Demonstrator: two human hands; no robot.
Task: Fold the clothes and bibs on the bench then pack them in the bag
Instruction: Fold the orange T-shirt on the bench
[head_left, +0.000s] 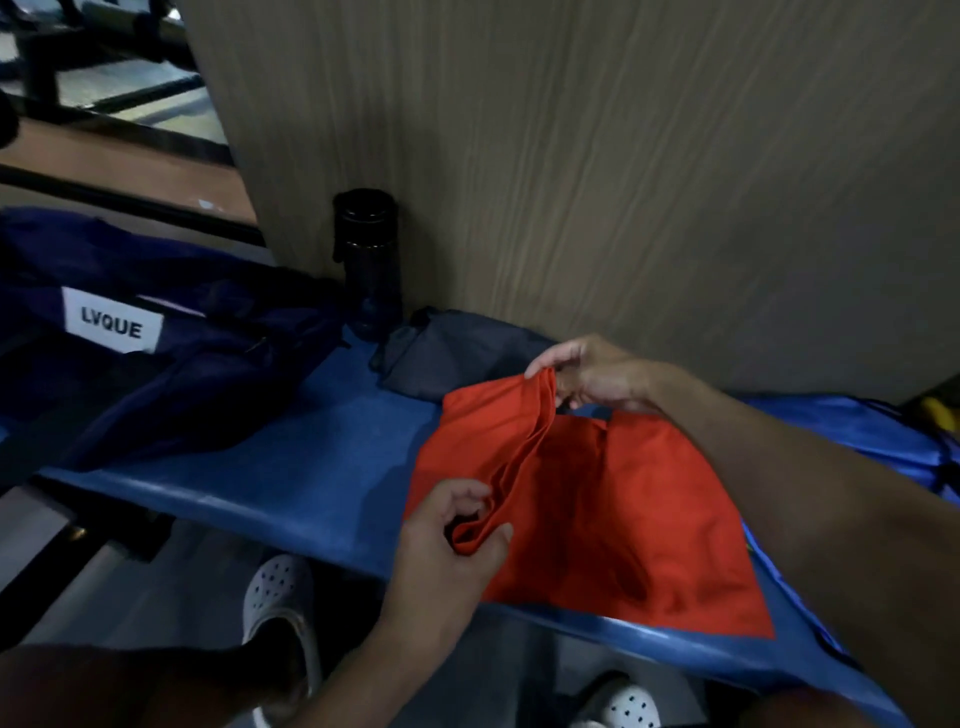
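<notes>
Between the two hands runs a bunched fold of red cloth (597, 499), and that's where all the action is. Left hand (452, 540), nearest the camera, has its fingers and thumb closed around the near end of that gathered edge, pinching it tight. Right hand (587, 374), farther out, is pinching the other end of the same edge between thumb and fingertips, lifting it just off the surface. Below and to the right of both hands, the rest of the red cloth lies spread flat on the blue bench (322, 467), its near corner reaching the bench's front edge.

Just beyond the right hand, touching the far edge of the red cloth, sits a dark grey folded garment (457, 353). Past that, against the wood-grain wall (623, 156), a dark bottle (369, 260) stands upright. Well to the left of the left hand, a navy bag (171, 364) slumps on the bench, a white label reading LVQUE (111, 326) on its side. Under the right forearm, shiny blue fabric (857, 431) lies at the bench's far right end; what it is I cannot tell.

Down below the left hand, under the bench edge, a white perforated clog (280, 603) shows on the floor, with a second one (623, 704) near the bottom of the head view.
</notes>
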